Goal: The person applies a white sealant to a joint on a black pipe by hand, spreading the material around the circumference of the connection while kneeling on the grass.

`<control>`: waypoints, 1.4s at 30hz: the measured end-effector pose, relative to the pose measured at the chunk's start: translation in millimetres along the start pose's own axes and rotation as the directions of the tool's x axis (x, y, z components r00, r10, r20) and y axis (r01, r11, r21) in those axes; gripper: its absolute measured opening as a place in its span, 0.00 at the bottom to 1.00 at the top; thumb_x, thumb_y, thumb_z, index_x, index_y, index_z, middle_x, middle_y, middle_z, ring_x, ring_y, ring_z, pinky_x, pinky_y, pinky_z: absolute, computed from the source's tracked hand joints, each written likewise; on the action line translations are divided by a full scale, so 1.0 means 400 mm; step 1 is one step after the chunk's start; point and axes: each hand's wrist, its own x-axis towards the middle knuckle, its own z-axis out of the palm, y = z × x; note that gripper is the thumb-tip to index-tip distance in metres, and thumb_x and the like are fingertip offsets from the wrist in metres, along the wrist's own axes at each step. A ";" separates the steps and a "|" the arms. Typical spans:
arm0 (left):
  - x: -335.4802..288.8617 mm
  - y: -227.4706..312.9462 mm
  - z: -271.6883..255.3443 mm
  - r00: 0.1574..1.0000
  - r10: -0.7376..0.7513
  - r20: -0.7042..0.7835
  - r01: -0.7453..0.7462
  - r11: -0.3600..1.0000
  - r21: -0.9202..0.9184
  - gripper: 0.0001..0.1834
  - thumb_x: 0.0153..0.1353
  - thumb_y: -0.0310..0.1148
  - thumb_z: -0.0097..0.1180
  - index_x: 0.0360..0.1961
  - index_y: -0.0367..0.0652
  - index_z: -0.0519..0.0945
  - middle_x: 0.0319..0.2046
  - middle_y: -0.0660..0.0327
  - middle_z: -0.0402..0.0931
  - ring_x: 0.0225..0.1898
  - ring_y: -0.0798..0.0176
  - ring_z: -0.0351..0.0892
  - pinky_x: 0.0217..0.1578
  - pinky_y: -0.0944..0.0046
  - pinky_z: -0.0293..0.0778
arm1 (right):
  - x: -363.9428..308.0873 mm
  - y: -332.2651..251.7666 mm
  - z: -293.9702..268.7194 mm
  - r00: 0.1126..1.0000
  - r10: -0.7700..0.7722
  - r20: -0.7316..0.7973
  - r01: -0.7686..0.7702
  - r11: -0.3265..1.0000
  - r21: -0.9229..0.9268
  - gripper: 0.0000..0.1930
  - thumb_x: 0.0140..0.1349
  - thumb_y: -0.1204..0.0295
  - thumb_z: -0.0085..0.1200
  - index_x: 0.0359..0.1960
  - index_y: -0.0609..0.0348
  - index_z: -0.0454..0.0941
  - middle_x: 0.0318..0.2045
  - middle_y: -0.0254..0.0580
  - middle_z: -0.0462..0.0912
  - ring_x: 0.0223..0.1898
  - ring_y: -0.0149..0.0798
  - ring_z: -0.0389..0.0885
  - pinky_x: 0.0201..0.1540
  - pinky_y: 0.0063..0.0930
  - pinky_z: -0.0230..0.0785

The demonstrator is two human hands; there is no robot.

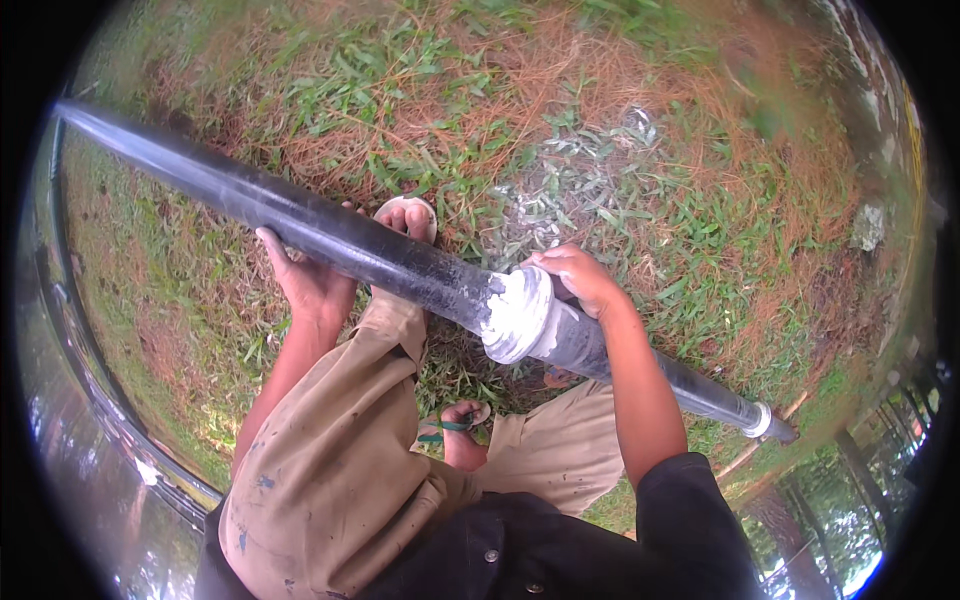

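Note:
A long black pole point(350, 240) slants across the view from far left to near right, passing over my legs. White filler or paint coats its raised collar point(520, 315), rough and smeared on the left side. My left hand point(315, 280) grips the pole from below, thumb on the near side and most fingers hidden behind it. At the collar's far edge, my right hand point(575, 275) curls round the pole. Its fingertips are partly hidden, and whether a small thing is under them cannot be made out. A second white band point(760, 420) rings the narrower right end.
My bent knees in paint-spotted tan trousers point(320, 470) lie beneath the pole. One sandalled foot point(410, 217) shows beyond it, the other point(462, 430) nearer. White powder or paint point(575, 185) speckles the grass. A dark rail point(80, 340) curves along the left.

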 end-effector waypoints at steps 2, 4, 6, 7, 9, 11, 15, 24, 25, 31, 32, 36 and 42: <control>0.002 -0.009 0.046 0.989 0.005 -0.150 -0.017 0.997 -0.079 0.62 0.62 0.88 0.48 0.71 0.37 0.74 0.61 0.41 0.81 0.63 0.36 0.80 0.71 0.33 0.74 | 0.003 -0.002 0.010 0.998 -0.057 0.019 0.056 0.998 0.026 0.20 0.79 0.60 0.58 0.49 0.69 0.91 0.34 0.41 0.93 0.39 0.37 0.87 0.50 0.39 0.76; 0.025 -0.025 0.041 0.979 0.049 -0.196 -0.061 0.997 -0.052 0.55 0.68 0.85 0.46 0.63 0.38 0.78 0.56 0.41 0.83 0.58 0.35 0.82 0.67 0.31 0.78 | -0.022 0.020 0.023 0.977 -0.204 -0.062 0.181 0.947 -0.265 0.21 0.80 0.59 0.54 0.54 0.66 0.91 0.34 0.49 0.93 0.38 0.44 0.89 0.49 0.43 0.77; 0.067 -0.018 -0.017 0.999 -0.023 0.030 0.025 0.995 -0.101 0.44 0.75 0.75 0.43 0.54 0.38 0.81 0.50 0.44 0.84 0.54 0.36 0.83 0.62 0.30 0.80 | -0.077 -0.030 0.065 0.918 -0.348 -0.191 0.207 0.830 -0.518 0.22 0.82 0.59 0.50 0.53 0.63 0.91 0.36 0.58 0.92 0.40 0.57 0.90 0.48 0.46 0.78; 0.038 -0.046 0.033 0.999 -0.019 0.033 0.021 0.998 -0.065 0.31 0.81 0.60 0.39 0.51 0.42 0.78 0.44 0.48 0.81 0.49 0.43 0.79 0.60 0.42 0.77 | -0.132 -0.083 0.091 0.924 -0.278 -0.262 0.081 0.813 -0.577 0.20 0.82 0.61 0.49 0.56 0.61 0.91 0.38 0.59 0.92 0.44 0.64 0.89 0.52 0.48 0.79; 0.084 -0.045 -0.012 0.984 -0.051 0.168 0.074 0.988 -0.133 0.29 0.81 0.59 0.41 0.50 0.41 0.77 0.43 0.51 0.79 0.47 0.45 0.78 0.60 0.43 0.76 | -0.214 -0.133 0.152 0.890 -0.340 -0.303 0.117 0.814 -0.569 0.21 0.82 0.62 0.50 0.60 0.64 0.88 0.45 0.61 0.92 0.51 0.57 0.91 0.58 0.45 0.79; 0.123 -0.057 -0.040 0.943 -0.055 0.329 0.131 0.968 -0.214 0.25 0.79 0.56 0.47 0.47 0.41 0.75 0.40 0.55 0.76 0.44 0.50 0.75 0.60 0.47 0.74 | -0.274 -0.109 0.213 0.847 -0.399 -0.350 0.146 0.808 -0.570 0.22 0.83 0.62 0.50 0.65 0.67 0.86 0.51 0.62 0.92 0.57 0.51 0.93 0.64 0.42 0.79; 0.144 -0.077 -0.043 0.916 -0.096 0.390 0.181 0.966 -0.187 0.24 0.78 0.55 0.50 0.48 0.41 0.75 0.41 0.56 0.76 0.47 0.50 0.76 0.63 0.46 0.72 | -0.386 0.009 0.322 0.612 -0.740 -0.279 0.196 0.483 -0.853 0.25 0.83 0.69 0.47 0.75 0.71 0.74 0.72 0.66 0.79 0.78 0.64 0.72 0.79 0.50 0.65; 0.171 -0.061 -0.078 0.791 -0.139 0.596 0.306 0.933 -0.189 0.22 0.79 0.54 0.50 0.51 0.43 0.74 0.42 0.58 0.75 0.51 0.50 0.76 0.68 0.44 0.70 | -0.360 -0.066 0.314 0.582 -0.745 -0.326 0.166 0.501 -0.850 0.20 0.77 0.74 0.58 0.68 0.65 0.83 0.67 0.58 0.85 0.74 0.62 0.79 0.75 0.51 0.71; 0.163 -0.063 -0.079 0.809 -0.149 0.568 0.310 0.930 -0.197 0.22 0.78 0.53 0.50 0.51 0.43 0.74 0.42 0.58 0.75 0.51 0.50 0.76 0.68 0.44 0.70 | -0.394 -0.053 0.331 0.620 -0.727 -0.296 0.145 0.477 -0.867 0.19 0.77 0.74 0.58 0.67 0.65 0.84 0.66 0.59 0.86 0.72 0.61 0.81 0.74 0.49 0.73; 0.166 -0.070 -0.076 0.820 -0.169 0.547 0.312 0.933 -0.179 0.22 0.78 0.53 0.51 0.50 0.42 0.75 0.43 0.56 0.77 0.51 0.50 0.77 0.67 0.44 0.73 | -0.333 -0.108 0.246 0.709 -0.627 -0.322 0.230 0.637 -0.736 0.20 0.75 0.78 0.58 0.66 0.65 0.85 0.68 0.57 0.85 0.75 0.63 0.77 0.76 0.49 0.71; 0.161 -0.056 -0.063 0.828 -0.161 0.537 0.286 0.945 -0.157 0.22 0.79 0.53 0.51 0.50 0.42 0.75 0.43 0.56 0.78 0.50 0.49 0.78 0.67 0.44 0.73 | -0.344 -0.106 0.277 0.657 -0.697 -0.288 0.217 0.541 -0.813 0.20 0.75 0.78 0.59 0.66 0.65 0.85 0.67 0.58 0.85 0.75 0.63 0.77 0.76 0.49 0.71; 0.183 -0.062 -0.083 0.843 -0.162 0.513 0.295 0.936 -0.190 0.24 0.79 0.56 0.50 0.49 0.42 0.77 0.42 0.55 0.78 0.49 0.48 0.78 0.66 0.44 0.74 | -0.377 -0.075 0.335 0.609 -0.748 -0.265 0.204 0.470 -0.859 0.19 0.75 0.78 0.57 0.66 0.66 0.85 0.67 0.58 0.85 0.75 0.65 0.77 0.76 0.50 0.71; 0.169 -0.044 -0.038 0.870 -0.149 0.469 0.266 0.944 -0.193 0.25 0.78 0.57 0.49 0.50 0.42 0.75 0.41 0.54 0.77 0.48 0.48 0.77 0.63 0.44 0.73 | -0.362 -0.107 0.330 0.631 -0.731 -0.260 0.172 0.459 -0.872 0.19 0.73 0.79 0.58 0.63 0.63 0.87 0.63 0.58 0.88 0.72 0.66 0.80 0.73 0.53 0.74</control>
